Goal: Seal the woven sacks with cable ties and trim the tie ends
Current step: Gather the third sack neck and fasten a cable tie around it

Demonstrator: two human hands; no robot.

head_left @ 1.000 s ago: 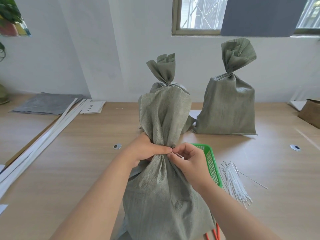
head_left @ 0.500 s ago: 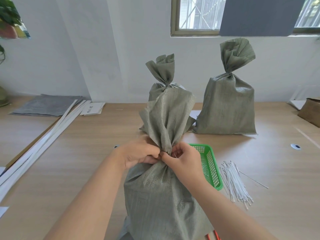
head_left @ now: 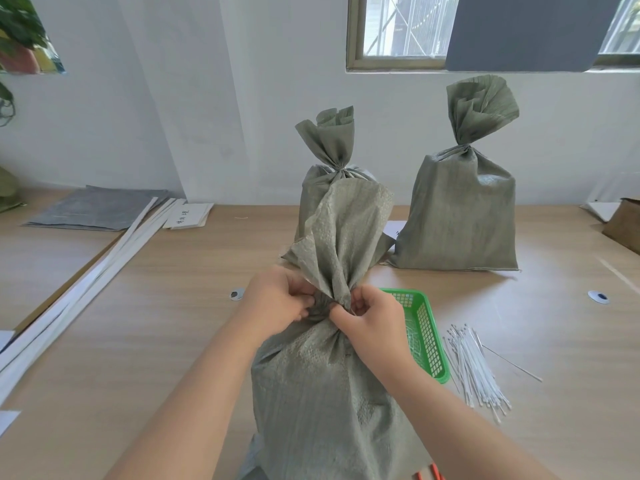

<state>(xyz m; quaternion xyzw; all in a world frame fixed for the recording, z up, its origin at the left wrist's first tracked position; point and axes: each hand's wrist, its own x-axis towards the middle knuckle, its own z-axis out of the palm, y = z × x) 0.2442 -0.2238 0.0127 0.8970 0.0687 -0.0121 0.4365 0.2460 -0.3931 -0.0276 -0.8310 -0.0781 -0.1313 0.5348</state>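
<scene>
Head view: woven sack (head_left: pixel 322 393) stands at lower centre of frame; left hand (head_left: pixel 277 299) and right hand (head_left: pixel 375 323), fingers curled, pinch its gathered neck from either side; loose cable ties (head_left: pixel 474 368) lie at lower right

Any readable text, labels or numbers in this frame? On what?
White paper slips at the far left of the wooden table: dark handwritten characters, too small and blurred to read.
White sheet behind the near grey-green woven sack: a dark mark at its edge, mostly hidden, unreadable.
No print shows on that sack, the green plastic basket or the loose white cable ties.
</scene>
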